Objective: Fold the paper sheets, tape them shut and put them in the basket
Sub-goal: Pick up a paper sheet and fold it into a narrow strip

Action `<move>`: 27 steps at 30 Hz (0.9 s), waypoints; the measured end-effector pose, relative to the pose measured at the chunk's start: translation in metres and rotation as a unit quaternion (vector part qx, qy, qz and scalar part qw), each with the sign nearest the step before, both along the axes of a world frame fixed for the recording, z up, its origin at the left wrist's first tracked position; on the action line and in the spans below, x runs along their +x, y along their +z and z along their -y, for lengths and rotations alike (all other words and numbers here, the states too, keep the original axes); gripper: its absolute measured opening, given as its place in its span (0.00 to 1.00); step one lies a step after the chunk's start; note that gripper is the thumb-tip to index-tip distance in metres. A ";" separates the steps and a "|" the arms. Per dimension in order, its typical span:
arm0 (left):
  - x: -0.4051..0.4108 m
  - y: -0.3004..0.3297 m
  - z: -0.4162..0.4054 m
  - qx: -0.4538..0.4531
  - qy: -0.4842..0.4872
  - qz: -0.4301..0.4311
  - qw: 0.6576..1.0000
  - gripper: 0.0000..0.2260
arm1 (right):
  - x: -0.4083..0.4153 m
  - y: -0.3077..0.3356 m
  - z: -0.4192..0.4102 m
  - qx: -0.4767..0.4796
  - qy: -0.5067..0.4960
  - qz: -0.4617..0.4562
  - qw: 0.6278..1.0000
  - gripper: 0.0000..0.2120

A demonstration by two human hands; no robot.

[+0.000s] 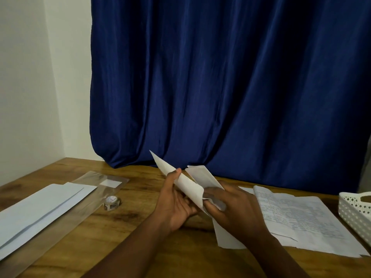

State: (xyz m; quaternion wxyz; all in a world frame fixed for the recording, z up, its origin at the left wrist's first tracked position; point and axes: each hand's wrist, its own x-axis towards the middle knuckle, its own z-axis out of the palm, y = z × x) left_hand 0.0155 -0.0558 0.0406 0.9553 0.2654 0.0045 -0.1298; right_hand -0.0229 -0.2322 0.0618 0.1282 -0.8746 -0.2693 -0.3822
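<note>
Fingers [210,206] pinch folded paper [188,186] (both hands)

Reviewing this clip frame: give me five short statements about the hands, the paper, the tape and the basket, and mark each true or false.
1. Both hands hold the folded paper above the table. True: the left hand and right hand both grip it.
2. The tape roll is in the left hand. False: it lies on the table, left of the hands.
3. The white basket stands at the right edge of the view. True.
4. The printed sheets lie inside the basket. False: they lie flat on the table beside it.
5. The curtain behind the table is red. False: it is dark blue.
</note>
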 end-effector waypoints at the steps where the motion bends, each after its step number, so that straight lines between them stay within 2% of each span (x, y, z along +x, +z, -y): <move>1: 0.000 0.000 0.001 -0.011 0.004 0.003 1.000 0.37 | -0.001 0.000 -0.001 0.020 0.006 -0.013 1.000 0.13; 5: -0.001 -0.001 0.002 -0.013 0.027 0.008 1.000 0.32 | 0.001 -0.003 -0.001 0.028 0.005 -0.015 0.999 0.10; 12: -0.005 0.005 0.002 -0.017 0.067 0.003 0.998 0.35 | 0.004 -0.004 -0.002 0.051 -0.086 0.023 0.995 0.10; 15: -0.004 0.002 0.001 -0.016 0.040 0.012 0.999 0.34 | 0.004 -0.004 -0.001 0.058 -0.063 0.020 0.996 0.09; 18: -0.003 0.003 -0.002 -0.004 -0.008 0.008 1.000 0.39 | 0.003 -0.001 0.001 0.011 -0.051 0.022 0.998 0.09; 22: -0.002 -0.001 0.002 0.014 -0.022 0.007 1.000 0.34 | 0.002 -0.001 -0.001 0.000 -0.034 -0.014 0.999 0.11; 27: -0.001 -0.001 0.006 0.000 -0.009 0.008 1.000 0.49 | 0.001 -0.002 -0.003 0.017 -0.032 -0.024 0.999 0.14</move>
